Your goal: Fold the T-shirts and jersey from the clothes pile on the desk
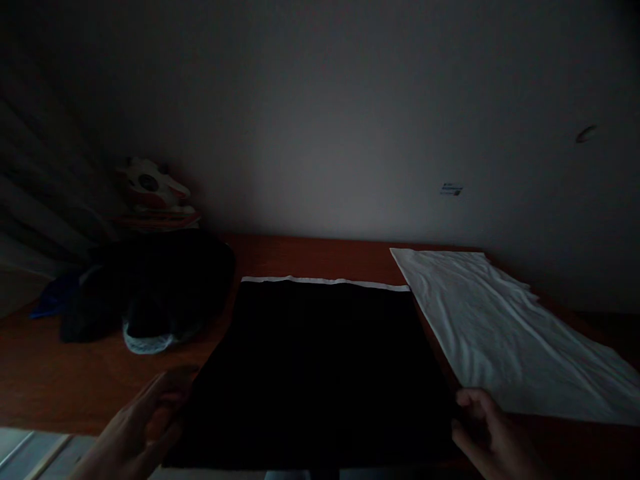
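Observation:
A black cloth point(325, 373) with a white band point(325, 281) along its far edge is spread flat on the wooden table point(310, 250). Its exact kind is too dark to tell. At its near left side, my left hand point(145, 420) is closed with thumb and fingers on the edge. My right hand point(485, 427) pinches the opposite side near the front. Just to the right lies a white cloth point(505, 333), spread out with a few wrinkles. The near edge of the black cloth reaches the table's front edge.
A heap of dark fabric point(165, 280) sits on the left, with a blue piece point(55, 293) beside it. Behind it, a white and red object point(153, 183) rests on a stack point(160, 219). A curtain point(40, 187) hangs left; the wall point(320, 133) bounds the back.

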`<state>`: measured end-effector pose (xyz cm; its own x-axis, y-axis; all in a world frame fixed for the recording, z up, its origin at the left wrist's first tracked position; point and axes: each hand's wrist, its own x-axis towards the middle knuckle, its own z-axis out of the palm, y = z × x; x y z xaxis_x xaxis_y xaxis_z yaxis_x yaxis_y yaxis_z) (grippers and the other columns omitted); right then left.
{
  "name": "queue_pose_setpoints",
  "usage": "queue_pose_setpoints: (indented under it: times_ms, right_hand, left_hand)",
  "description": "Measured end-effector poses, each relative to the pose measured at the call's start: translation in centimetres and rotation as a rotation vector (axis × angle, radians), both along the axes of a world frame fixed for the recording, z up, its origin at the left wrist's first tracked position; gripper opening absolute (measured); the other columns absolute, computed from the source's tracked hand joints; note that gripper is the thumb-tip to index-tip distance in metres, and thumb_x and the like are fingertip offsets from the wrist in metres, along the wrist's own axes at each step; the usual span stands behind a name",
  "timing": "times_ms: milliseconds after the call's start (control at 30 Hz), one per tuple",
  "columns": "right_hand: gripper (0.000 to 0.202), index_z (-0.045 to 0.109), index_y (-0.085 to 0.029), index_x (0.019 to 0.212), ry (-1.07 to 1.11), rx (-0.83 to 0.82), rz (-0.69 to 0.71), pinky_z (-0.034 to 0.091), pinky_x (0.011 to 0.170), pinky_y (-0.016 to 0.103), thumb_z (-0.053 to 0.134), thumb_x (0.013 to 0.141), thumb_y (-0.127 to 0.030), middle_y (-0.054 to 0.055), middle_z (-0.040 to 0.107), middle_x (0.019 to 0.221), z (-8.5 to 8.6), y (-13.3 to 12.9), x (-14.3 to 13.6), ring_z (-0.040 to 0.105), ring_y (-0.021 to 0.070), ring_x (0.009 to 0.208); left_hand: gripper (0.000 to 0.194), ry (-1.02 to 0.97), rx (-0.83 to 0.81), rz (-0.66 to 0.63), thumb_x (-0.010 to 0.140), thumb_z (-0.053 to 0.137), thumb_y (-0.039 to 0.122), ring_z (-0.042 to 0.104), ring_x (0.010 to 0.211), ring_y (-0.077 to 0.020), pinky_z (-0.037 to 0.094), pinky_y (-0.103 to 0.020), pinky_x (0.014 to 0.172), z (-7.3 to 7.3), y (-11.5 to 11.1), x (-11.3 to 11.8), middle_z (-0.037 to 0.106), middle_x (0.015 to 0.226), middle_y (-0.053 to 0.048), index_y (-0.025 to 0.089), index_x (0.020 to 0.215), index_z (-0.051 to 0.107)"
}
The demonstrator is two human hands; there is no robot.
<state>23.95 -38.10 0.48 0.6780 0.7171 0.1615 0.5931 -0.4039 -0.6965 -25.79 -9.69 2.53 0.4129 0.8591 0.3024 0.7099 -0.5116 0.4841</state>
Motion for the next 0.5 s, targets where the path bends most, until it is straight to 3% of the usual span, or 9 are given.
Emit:
queue_pose_setpoints:
  times_ms: [133,200,333,433,500]
  right_hand:
    - [0.034,0.061,-0.024,0.113,-0.305,0.165,0.089,0.056,0.093,0.044,0.055,0.091,-0.049,0.013,0.070,0.118,1.6,3.4,-2.2,0.069,0.0275,0.108]
    - [0.033,0.062,-0.025,0.117,-0.361,0.144,0.202,0.052,0.103,0.048,0.047,0.098,-0.049,0.012,0.066,0.130,2.6,6.6,-4.2,0.064,0.0271,0.121]
    - [0.057,0.051,-0.023,0.145,-0.420,-0.064,0.301,0.039,0.114,0.057,0.038,0.101,-0.056,0.016,0.043,0.158,2.8,12.7,-8.0,0.043,0.0330,0.144]
    - [0.068,0.042,-0.023,0.154,-0.408,-0.278,0.302,0.023,0.119,0.065,0.036,0.100,-0.063,0.017,0.030,0.165,1.5,14.7,-9.0,0.025,0.0375,0.152]
    - [0.073,0.040,-0.023,0.156,-0.388,-0.362,0.310,0.018,0.120,0.065,0.033,0.098,-0.068,0.017,0.028,0.166,0.9,14.7,-8.8,0.021,0.0373,0.153]
  left_hand:
    - [0.041,0.017,0.195,-0.114,0.092,0.051,0.051,0.063,0.124,-0.0294,0.056,-0.045,0.102,2.9,-1.1,6.4,0.064,0.138,-0.007,0.030,0.126,0.060]
    - [0.040,0.099,0.197,-0.197,0.099,0.044,0.045,0.058,0.131,-0.0272,0.052,-0.045,0.106,3.0,-1.5,10.8,0.054,0.150,-0.008,0.027,0.131,0.059]
    - [0.054,0.302,0.255,-0.222,0.102,0.039,0.045,0.037,0.148,-0.0344,0.038,-0.058,0.115,-0.3,-1.8,17.7,0.034,0.164,-0.013,0.024,0.151,0.045]
    - [0.060,0.412,0.241,-0.255,0.100,0.040,0.052,0.033,0.150,-0.0354,0.033,-0.060,0.117,-2.8,-1.3,18.7,0.034,0.164,-0.011,0.028,0.155,0.040]
    - [0.064,0.434,0.228,-0.284,0.100,0.040,0.057,0.031,0.151,-0.0338,0.031,-0.058,0.119,-3.3,-0.7,17.9,0.032,0.165,-0.010,0.029,0.157,0.036]
